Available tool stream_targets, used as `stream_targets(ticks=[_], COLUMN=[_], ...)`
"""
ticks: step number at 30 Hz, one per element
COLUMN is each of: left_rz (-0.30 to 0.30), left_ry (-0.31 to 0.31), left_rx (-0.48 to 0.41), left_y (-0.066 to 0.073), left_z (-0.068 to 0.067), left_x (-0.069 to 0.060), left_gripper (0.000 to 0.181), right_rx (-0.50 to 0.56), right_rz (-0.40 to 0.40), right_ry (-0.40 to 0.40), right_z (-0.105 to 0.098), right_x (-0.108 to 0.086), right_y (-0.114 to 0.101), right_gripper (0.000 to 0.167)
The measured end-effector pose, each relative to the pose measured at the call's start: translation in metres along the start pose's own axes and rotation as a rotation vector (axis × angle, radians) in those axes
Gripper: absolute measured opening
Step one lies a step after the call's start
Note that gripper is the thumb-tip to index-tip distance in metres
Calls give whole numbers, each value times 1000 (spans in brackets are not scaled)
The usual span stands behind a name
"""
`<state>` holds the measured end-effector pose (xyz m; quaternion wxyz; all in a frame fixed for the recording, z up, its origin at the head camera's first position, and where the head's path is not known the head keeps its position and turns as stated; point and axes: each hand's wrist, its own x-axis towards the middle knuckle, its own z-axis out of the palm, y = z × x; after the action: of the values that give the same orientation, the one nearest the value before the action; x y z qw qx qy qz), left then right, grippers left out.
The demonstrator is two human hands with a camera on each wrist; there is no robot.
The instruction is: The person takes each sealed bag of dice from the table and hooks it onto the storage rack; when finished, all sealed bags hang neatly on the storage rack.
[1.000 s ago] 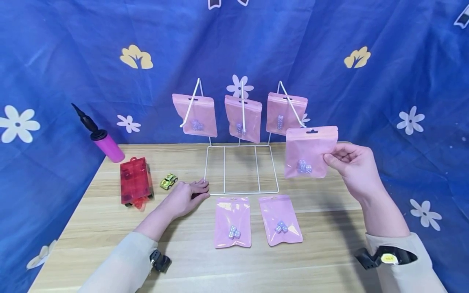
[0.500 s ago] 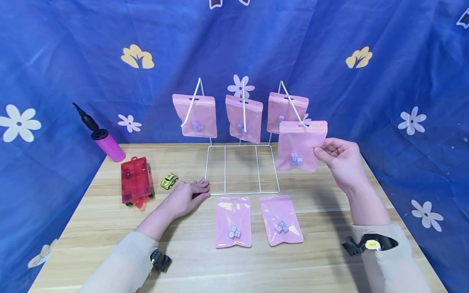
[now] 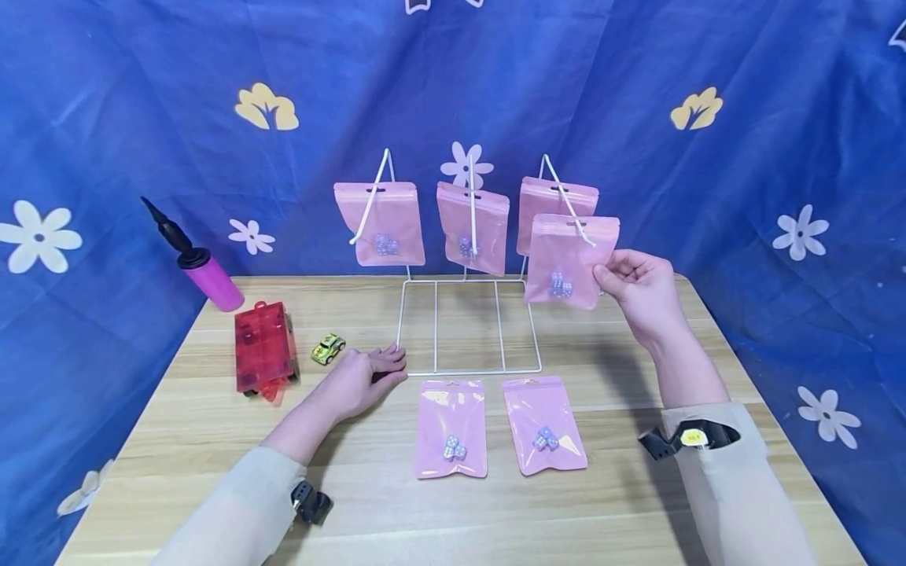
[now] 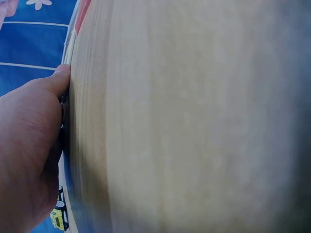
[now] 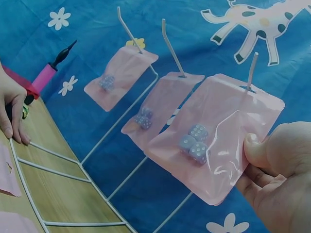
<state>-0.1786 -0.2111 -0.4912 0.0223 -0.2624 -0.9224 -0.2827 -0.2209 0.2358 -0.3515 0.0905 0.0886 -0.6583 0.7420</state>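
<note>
Right hand holds a pouch of dice on the rack's right hook

The right hand (image 3: 640,295) pinches the side edge of a pink pouch (image 3: 580,258) between thumb and bent fingers. That pouch is at the right hook (image 3: 567,196) of a white wire rack (image 3: 436,330), the rod passing through the slot in its top. Inside, three pale dice (image 5: 194,143) cluster in the lower part.

Directly behind it on the same hook hangs a rear pouch (image 3: 536,200), mostly covered, its contents hidden in the head view. The middle pouch (image 3: 490,228) and the left pouch (image 3: 402,216) hang from the other two hooks, each with dice bunched low; their exact number is hard to count.

On the table (image 3: 212,472), just in front of the rack, two more pouches lie flat side by side: the near-left pouch (image 3: 451,413) and the near-right pouch (image 3: 539,410), three dice showing through each.

The left hand (image 3: 361,381), fingers relaxed and extended, rests at the rack's front left corner. Beyond it are a yellow-green toy car (image 3: 329,349) and a red see-through box (image 3: 263,346), its contents unclear.
</note>
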Motion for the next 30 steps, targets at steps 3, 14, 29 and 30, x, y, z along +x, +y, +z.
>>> stream_targets(ticks=[3,14,29,30], left_rz=[2,33,17,20], left_ry=[0,22,16,18], left_rx=[-1,3,-8,-9], left_y=[-1,-2,-3,-3], left_z=[0,1,1,1], left_x=[1,3,2,2], left_gripper=[35,35,35,35], right_rx=[31,-236,-470,-470], right_rz=[11,22,219,230], right_ry=[10,41,-131,-140], right_z=[0,-11,-45,-45], right_x=[3,-6,-69,-73], right_y=[1,1,40,43], right_gripper=[17,26,37,37])
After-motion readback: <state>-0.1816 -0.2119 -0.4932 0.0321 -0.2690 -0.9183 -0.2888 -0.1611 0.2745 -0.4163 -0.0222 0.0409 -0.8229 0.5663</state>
